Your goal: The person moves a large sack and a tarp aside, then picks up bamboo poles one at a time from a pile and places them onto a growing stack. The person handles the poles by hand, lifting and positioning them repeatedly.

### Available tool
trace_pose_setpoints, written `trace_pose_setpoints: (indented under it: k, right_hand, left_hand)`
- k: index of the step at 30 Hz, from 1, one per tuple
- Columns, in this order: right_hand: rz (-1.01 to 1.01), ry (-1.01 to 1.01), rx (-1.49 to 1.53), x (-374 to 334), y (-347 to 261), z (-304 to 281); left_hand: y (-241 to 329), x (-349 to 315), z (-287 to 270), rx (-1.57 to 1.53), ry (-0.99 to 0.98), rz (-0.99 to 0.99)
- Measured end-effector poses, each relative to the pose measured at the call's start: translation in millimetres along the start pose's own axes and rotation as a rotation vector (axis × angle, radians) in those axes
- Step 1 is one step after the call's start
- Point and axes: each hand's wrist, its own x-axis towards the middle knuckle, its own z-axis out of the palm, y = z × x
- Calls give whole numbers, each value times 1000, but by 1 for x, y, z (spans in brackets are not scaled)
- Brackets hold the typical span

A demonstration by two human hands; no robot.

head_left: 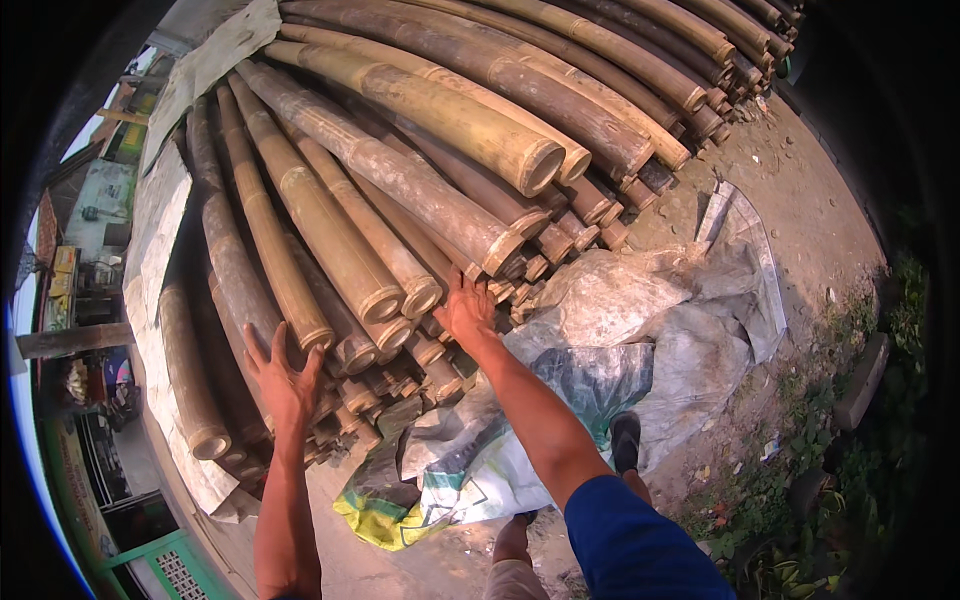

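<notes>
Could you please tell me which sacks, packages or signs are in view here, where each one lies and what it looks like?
Woven sack: crumpled on the ground below the bamboo poles, white with yellow and green print.
Grey plastic sheeting: spread on the ground to the right, wrinkled, pale grey.
Dark green bag: under the right forearm, crumpled.
Yellow sign: far left edge, small, too blurred to detail.

A crumpled grey-white woven plastic tarpaulin (640, 310) lies on the bare brown dirt ground (800, 200), with a folded yellow-green and white plastic sack (420, 500) at its lower edge and a dark green sheet (590, 380) between them. Pale weathered sheeting (160, 250) lines the left side. A grey stone block (862, 380) sits among green weeds (800, 510) at the right
</notes>
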Motion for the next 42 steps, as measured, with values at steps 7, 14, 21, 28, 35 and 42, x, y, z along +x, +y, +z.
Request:
trace_pose_setpoints:
  k: [7, 14, 21, 28, 35, 42]
  right_hand:
    - [91, 18, -59, 45, 5, 23]
    - [34, 12, -4, 43, 13, 14]
    - [-35, 148, 375, 10, 4, -16]
    - [-174, 168, 512, -20, -67, -76]
    - [-393, 138, -32, -19, -127, -73]
    - [-514, 107, -12, -2, -120, -76]
  left_hand:
    - [5, 9, 1, -16, 6, -2]
    - [0, 9, 5, -21, 14, -25]
    - [-7, 9, 11, -80, 82, -37]
    - [-11, 5, 12, -178, 121, -78]
    - [-16, 5, 16, -270, 174, -126]
    - [-15, 2, 8, -372, 172, -193]
